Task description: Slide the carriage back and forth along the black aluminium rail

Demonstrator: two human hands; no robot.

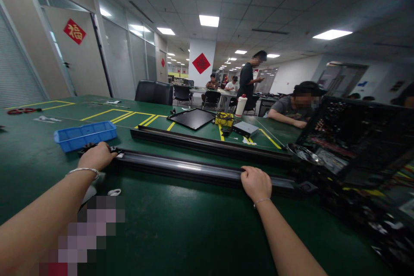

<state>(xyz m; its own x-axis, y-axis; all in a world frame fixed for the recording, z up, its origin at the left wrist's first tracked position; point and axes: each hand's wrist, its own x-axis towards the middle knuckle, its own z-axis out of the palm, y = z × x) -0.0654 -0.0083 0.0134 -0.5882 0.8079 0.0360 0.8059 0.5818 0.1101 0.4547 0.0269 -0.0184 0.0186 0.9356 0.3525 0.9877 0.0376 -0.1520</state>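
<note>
A long black metal rail (pixel 181 167) lies across the green table in front of me. My left hand (pixel 98 156) is closed around a dark piece at its left end; the fingertips curl out of sight. Toward the rail's right part, my right hand (pixel 258 183) wraps over the top edge with its fingers bent. Just behind runs a second black rail (pixel 207 143), roughly parallel and apart from the first. Beyond my left hand stands a blue plastic bin (pixel 86 136).
An open dark computer case (pixel 355 138) and tangled parts crowd the right. A black panel (pixel 194 118), grey box (pixel 246 129), yellow box (pixel 224 118) and white bottle (pixel 241 106) stand farther back. Red-handled pliers (pixel 22 111) lie far left. A seated person (pixel 291 110) leans on the table.
</note>
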